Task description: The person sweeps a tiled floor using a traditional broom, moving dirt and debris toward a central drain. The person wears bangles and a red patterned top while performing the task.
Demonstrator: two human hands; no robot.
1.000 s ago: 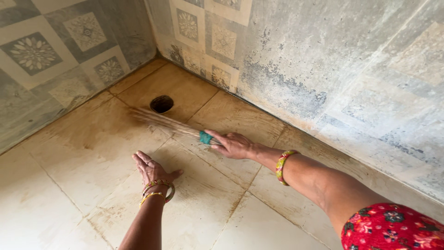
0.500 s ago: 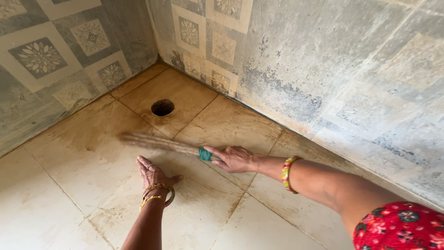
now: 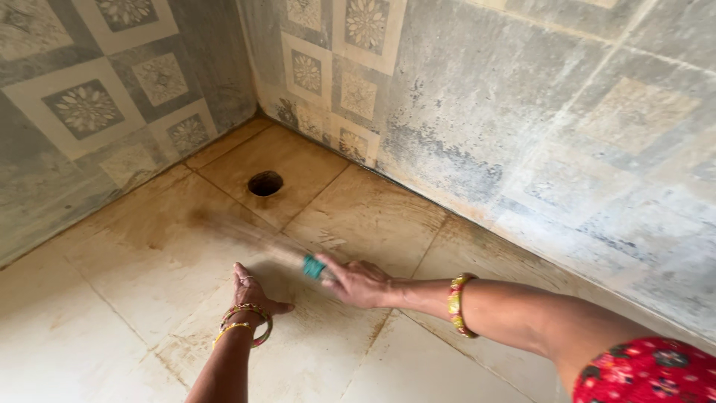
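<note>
Sweeping a wet floor [image 3: 149, 298] with a broom [image 3: 268, 246] gripped tight in the right hand [image 3: 358, 283].
Left hand [image 3: 250, 291], fingers spread, braces on slick tile; it could slip.

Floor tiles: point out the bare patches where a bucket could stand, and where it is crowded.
Bare floor lies at lower left, between the left wall and the left hand. More lies at the lower middle, under the right forearm. The middle is crowded: the right hand grips a blurred broom, sweeping near the drain hole.
</note>
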